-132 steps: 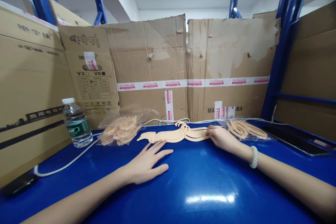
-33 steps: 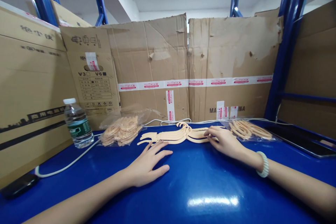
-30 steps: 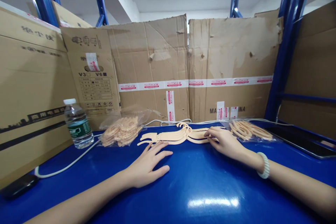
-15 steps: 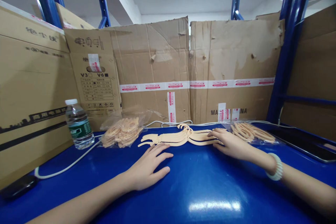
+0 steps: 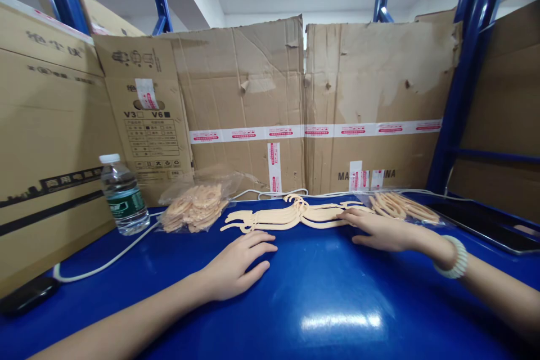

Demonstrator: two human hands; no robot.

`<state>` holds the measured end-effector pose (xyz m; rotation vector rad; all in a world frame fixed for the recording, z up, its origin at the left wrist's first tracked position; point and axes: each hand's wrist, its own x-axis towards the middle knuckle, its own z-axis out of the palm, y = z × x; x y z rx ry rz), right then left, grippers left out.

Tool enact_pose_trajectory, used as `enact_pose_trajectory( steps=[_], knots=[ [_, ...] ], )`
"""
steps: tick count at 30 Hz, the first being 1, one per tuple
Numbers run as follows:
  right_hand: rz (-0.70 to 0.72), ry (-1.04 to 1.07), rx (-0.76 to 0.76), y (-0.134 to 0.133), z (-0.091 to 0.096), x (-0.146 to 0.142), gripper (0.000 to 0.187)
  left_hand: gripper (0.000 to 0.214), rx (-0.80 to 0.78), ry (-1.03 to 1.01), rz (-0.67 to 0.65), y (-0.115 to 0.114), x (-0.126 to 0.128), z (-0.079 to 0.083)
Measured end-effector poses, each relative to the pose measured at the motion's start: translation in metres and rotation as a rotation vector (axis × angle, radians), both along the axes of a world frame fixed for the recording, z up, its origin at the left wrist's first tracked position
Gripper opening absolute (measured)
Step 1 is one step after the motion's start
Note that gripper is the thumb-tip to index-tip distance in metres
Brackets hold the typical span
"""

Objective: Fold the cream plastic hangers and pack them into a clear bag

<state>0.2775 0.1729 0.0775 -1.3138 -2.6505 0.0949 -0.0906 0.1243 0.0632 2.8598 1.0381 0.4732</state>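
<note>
Several beige hangers lie in a row on the blue tabletop, their hooks bunched in the middle at the back. My left hand lies palm down just in front of their left half, fingers stretched out and apart. Its fingertips are close to the lower edge of the hangers; I cannot tell whether they touch. My right hand rests with its fingertips on the right end of the hangers. Its fingers are extended and the thumb stands apart; nothing is gripped. A pale beaded bracelet circles the right wrist.
A clear bag of beige pieces and a water bottle stand at the back left. Another bag of beige loops and a dark phone-like slab lie right. Cardboard sheets wall the back. A white cable runs left.
My right hand has shifted slightly right, with its fingers drawn a little lower, uncovering more of the hangers' right end. The left hand stays nearly in place. The view has tilted slightly.
</note>
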Motion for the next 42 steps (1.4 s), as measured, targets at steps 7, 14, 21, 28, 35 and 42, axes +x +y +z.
enact_pose_trajectory(
  steps=[7, 14, 21, 28, 35, 42],
  knots=[
    [0.02, 0.011, 0.135, 0.002, 0.001, -0.006, 0.033, 0.03, 0.047, 0.026, -0.049, -0.003, 0.002, 0.002],
    [0.015, -0.006, 0.131, 0.005, 0.003, -0.007, 0.031, 0.028, 0.23, 0.06, -0.148, -0.007, 0.005, 0.002],
    [0.031, -0.044, 0.096, 0.005, 0.005, -0.007, 0.03, 0.026, 0.248, 0.021, -0.16, -0.005, 0.003, -0.001],
    [0.031, -0.02, 0.105, 0.007, -0.001, -0.009, 0.028, 0.028, 0.089, -0.077, -0.136, -0.007, 0.004, -0.003],
    [-0.015, 0.046, 0.111, 0.01, -0.008, -0.015, 0.018, 0.023, -0.261, -0.373, -0.056, -0.023, 0.017, 0.005],
    [-0.045, 0.117, 0.042, 0.002, 0.001, -0.015, 0.013, 0.028, -0.553, -0.545, -0.005, -0.034, 0.025, 0.007]
  ],
)
